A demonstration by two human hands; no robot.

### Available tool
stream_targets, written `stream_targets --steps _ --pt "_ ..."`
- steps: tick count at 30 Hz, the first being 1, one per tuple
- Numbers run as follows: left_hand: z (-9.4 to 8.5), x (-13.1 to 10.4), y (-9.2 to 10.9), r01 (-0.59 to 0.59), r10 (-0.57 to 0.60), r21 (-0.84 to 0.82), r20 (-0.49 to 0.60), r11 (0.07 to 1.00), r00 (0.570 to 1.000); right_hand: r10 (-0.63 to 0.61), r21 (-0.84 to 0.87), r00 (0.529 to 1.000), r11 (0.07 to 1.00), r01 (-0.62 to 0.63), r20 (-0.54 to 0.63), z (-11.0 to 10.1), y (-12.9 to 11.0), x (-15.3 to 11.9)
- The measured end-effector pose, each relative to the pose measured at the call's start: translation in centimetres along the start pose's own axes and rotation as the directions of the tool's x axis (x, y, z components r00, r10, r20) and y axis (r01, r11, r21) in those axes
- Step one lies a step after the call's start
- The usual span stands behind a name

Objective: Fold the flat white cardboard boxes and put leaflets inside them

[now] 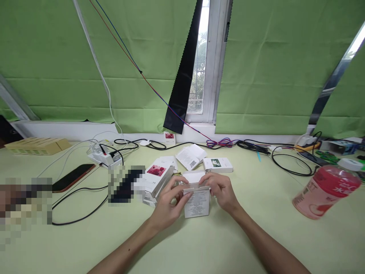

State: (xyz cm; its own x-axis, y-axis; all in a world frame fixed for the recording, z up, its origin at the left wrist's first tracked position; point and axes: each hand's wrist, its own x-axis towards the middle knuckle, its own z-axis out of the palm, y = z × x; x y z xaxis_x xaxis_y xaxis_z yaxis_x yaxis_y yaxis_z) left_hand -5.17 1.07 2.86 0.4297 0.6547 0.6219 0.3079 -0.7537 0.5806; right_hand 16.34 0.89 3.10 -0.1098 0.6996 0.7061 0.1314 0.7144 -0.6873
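White carton (196, 203), printed face toward the camera, held upright over the tabletop (199, 247) in the head view. Left hand (169, 201): grip pinching its upper edge. Right hand (222, 190): fingers closed at its opposite top corner. Rose-print boxes (156, 176) lie beside the left hand.

Bare left hand (168, 203), bare right hand (221, 191), slender bare left forearm (125, 243) with one small dark spot (129, 250), slender bare right forearm (264, 241)

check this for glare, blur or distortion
Head view: daylight washes out part of the white-framed glass window; wide-angle stretch seems to lean the pink plastic bottle; fine print on the small white cardboard box looks too soft to read; coarse pixel blocks mask patches at left.
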Motion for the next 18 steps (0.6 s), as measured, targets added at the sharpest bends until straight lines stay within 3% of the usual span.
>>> stream_targets --steps 18 --pt "0.04 -0.05 -0.32 0.134 -0.135 -0.052 -0.016 0.990 0.991 0.005 -0.136 0.998 0.991 0.003 0.056 0.43 -0.73 0.15"
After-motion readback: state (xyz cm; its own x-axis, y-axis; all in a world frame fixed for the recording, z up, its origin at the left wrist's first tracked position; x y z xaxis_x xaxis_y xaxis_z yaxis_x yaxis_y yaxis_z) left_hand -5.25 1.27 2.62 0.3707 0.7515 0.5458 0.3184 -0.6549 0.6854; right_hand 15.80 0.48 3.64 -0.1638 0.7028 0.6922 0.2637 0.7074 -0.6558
